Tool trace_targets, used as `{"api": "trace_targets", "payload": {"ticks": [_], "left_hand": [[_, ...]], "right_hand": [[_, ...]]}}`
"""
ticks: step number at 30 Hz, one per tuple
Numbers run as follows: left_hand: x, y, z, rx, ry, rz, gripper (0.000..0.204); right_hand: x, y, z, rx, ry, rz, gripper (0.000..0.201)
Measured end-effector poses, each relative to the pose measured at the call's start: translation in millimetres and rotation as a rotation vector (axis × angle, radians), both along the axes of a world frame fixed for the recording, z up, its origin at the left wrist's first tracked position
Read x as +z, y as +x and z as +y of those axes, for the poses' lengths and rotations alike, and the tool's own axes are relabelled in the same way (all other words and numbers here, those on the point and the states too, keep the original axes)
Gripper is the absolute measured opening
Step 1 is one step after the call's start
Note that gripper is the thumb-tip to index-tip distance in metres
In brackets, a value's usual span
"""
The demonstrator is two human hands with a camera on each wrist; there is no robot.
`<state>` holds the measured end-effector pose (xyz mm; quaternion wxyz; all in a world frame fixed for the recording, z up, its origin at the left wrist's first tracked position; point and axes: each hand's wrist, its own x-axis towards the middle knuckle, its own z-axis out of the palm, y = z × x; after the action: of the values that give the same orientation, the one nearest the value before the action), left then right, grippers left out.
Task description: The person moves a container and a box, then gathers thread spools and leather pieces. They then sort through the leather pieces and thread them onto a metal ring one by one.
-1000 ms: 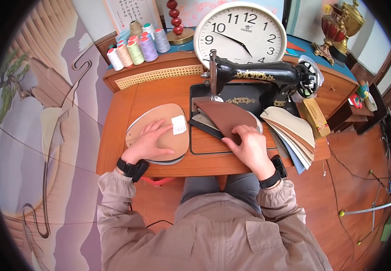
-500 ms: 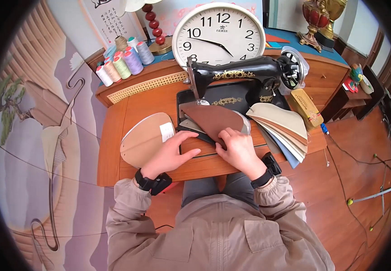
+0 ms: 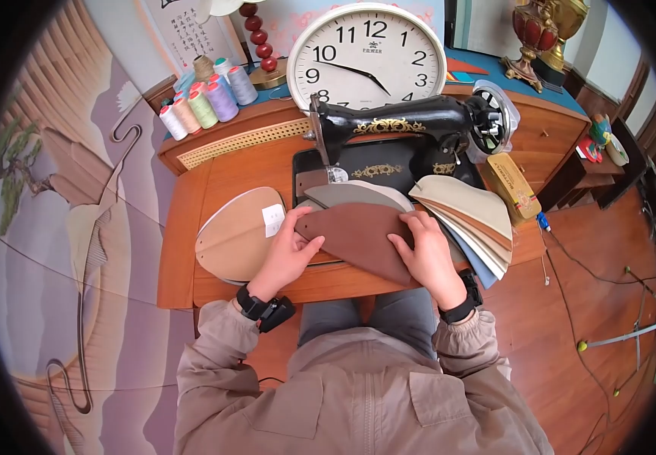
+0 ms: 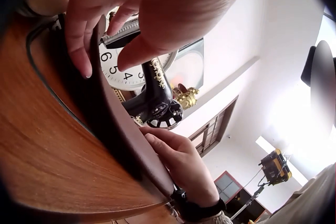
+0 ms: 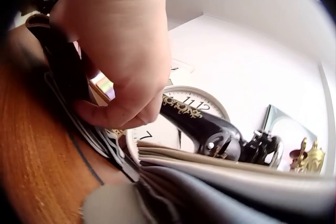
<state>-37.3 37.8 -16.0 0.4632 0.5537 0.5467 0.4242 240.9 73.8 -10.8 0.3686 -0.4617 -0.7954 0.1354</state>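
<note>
A dark brown leather-like piece [image 3: 354, 236] lies tilted between both hands at the table's front. My left hand [image 3: 284, 256] is at its left end, fingers on one side and thumb on the other, as the left wrist view shows. At the right end my right hand [image 3: 430, 260] pinches the piece between thumb and fingers. Just behind it lie grey pieces [image 3: 358, 194]. A tan piece [image 3: 237, 235] with a white label [image 3: 273, 219] rests on the left, and a fanned stack of beige, brown and blue pieces [image 3: 473, 216] is on the right.
A black sewing machine [image 3: 396, 121] stands behind the pieces, with a large clock [image 3: 369, 57] further back. Thread spools [image 3: 203, 106] are at the back left. A yellow tin [image 3: 513, 186] sits at the table's right side. Cables [image 3: 578, 303] trail on the floor.
The brown piece has come off the grey ones, turned and moved toward the body. My left hand has moved from the tan piece to the brown piece's left end.
</note>
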Motion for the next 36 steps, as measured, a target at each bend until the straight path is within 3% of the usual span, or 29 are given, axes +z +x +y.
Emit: {"api": "trace_targets", "payload": {"ticks": [2, 6, 9, 11, 15, 17, 18, 21, 23, 25, 26, 27, 29, 31, 33, 36], "left_hand": [[-3.3, 0.3, 1.1, 0.022, 0.156, -0.066, 0.056], [7.5, -2.5, -3.4, 0.015, 0.183, -0.05, 0.048], [8.5, -5.6, -6.6, -0.043, 0.16, 0.097, 0.03], [6.9, -4.4, -8.9, -0.056, 0.271, 0.144, 0.013], [10.2, -4.1, -15.1, 0.014, 0.186, 0.029, 0.019], [13.8, -12.4, -14.1, 0.06, 0.022, -0.051, 0.037], [20.8, -13.5, -17.6, 0.102, -0.106, -0.159, 0.043], [12.0, -19.0, -15.1, 0.112, -0.172, -0.318, 0.04], [30.1, -29.7, -18.7, 0.073, -0.116, -0.275, 0.029], [37.1, -47.3, -20.3, 0.136, 0.103, -0.14, 0.018], [52.0, -52.8, -24.4, 0.214, 0.077, -0.195, 0.012], [53.9, -63.3, -23.3, 0.222, 0.078, -0.197, 0.012], [56.6, -88.3, -23.0, 0.374, 0.363, -0.137, 0.011], [56.6, -109.9, -26.0, 0.449, 0.39, -0.104, 0.014], [46.7, -134.9, -27.9, 0.521, 0.414, -0.069, 0.016], [-0.4, -176.6, -25.2, 0.547, 0.443, 0.132, 0.017]], "right_hand": [[3.4, -2.1, 1.5, -0.04, -0.112, -0.011, 0.04], [-0.4, -7.0, 7.8, -0.08, -0.009, 0.017, 0.041], [0.0, -5.9, 14.8, -0.033, 0.01, -0.009, 0.039], [3.0, -7.0, 15.4, -0.071, 0.039, -0.054, 0.028], [22.2, -12.6, -1.8, -0.029, 0.178, 0.022, 0.017], [47.4, -18.4, -23.2, 0.103, 0.292, 0.216, 0.015], [56.0, -17.0, -30.6, 0.184, 0.379, 0.202, 0.019], [73.4, -22.7, -53.1, 0.316, 0.449, 0.218, 0.02], [80.4, -27.5, -57.0, 0.369, 0.488, 0.188, 0.021], [84.6, -34.4, -58.1, 0.466, 0.539, 0.167, 0.021], [85.0, -41.5, -54.9, 0.492, 0.55, 0.172, 0.022], [83.9, -49.5, -51.6, 0.501, 0.549, 0.172, 0.022], [78.1, -66.7, -44.3, 0.516, 0.557, 0.165, 0.023], [65.6, -85.0, -37.0, 0.531, 0.519, 0.123, 0.023], [47.8, -107.6, -30.9, 0.572, 0.448, 0.063, 0.022], [17.6, -135.1, -26.3, 0.655, 0.305, 0.02, 0.02]]}}
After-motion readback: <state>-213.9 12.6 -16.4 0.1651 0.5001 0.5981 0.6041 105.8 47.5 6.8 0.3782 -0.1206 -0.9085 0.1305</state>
